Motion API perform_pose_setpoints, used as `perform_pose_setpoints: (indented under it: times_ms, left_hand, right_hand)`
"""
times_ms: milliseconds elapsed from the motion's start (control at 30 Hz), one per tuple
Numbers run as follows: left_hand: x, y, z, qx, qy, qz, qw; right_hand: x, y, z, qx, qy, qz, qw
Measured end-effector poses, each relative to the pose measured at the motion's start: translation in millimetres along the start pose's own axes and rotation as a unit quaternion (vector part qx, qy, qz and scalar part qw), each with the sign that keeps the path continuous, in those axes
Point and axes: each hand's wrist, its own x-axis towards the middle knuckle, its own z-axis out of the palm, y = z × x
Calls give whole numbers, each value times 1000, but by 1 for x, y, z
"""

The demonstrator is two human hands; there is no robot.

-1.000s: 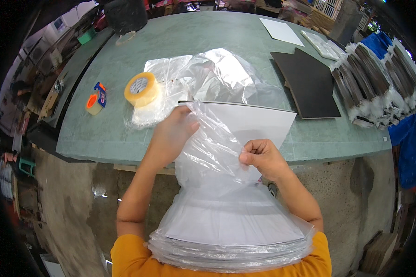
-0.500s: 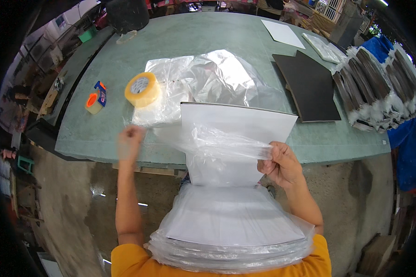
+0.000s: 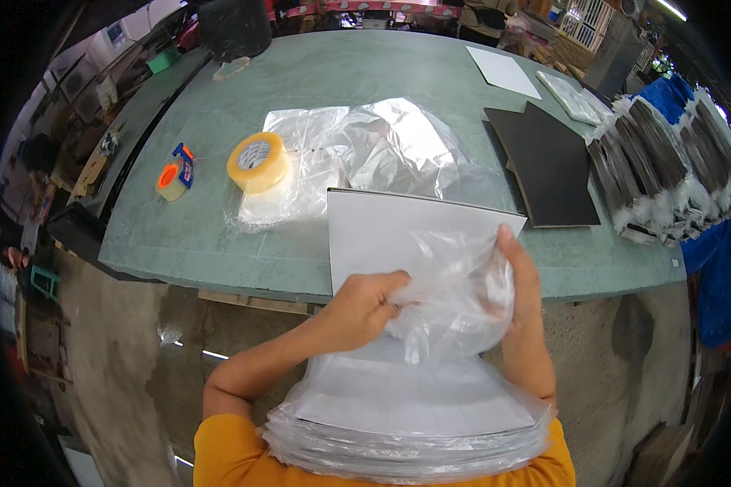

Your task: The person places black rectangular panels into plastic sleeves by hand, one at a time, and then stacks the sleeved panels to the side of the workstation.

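A white board [image 3: 374, 231] stands tilted against the table's near edge, in front of me. A clear plastic bag [image 3: 447, 268] is bunched over its lower right part. My left hand [image 3: 364, 310] pinches the bag's left side, fingers closed. At the board's right edge, my right hand [image 3: 521, 280] grips the bag's other side; one finger points up by the board's corner, and the rest show blurred through the film. Below, against my body, rests a stack of white boards in clear plastic sleeves [image 3: 414, 398].
On the green table [image 3: 317, 73] lie loose clear plastic bags [image 3: 382, 146], a large tape roll [image 3: 257, 162] and a small tape dispenser [image 3: 175, 174]. Dark boards [image 3: 548, 166], a white sheet [image 3: 502, 71] and bundled wrapped boards [image 3: 666, 162] occupy the right side.
My left hand has come in from the left and taken hold of the plastic bag. The bag, stretched flat before, is now bunched toward the right; my right hand has risen slightly.
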Motion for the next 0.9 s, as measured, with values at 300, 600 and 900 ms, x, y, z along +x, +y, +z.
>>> perform_pose_setpoints:
  times_ms: [300,600,900]
  left_hand:
    - [5,-14,-21,-89,-272,45,957]
    - [-22,4,-19,353,-334,27,874]
    - [-25,4,-50,151,-165,-97,970]
  right_hand:
    - [4,15,-20,-280,-552,74,782]
    - [-29,26,-70,-891,-227,-3,394]
    - [-5,-54,-59,-575,232,-330,711]
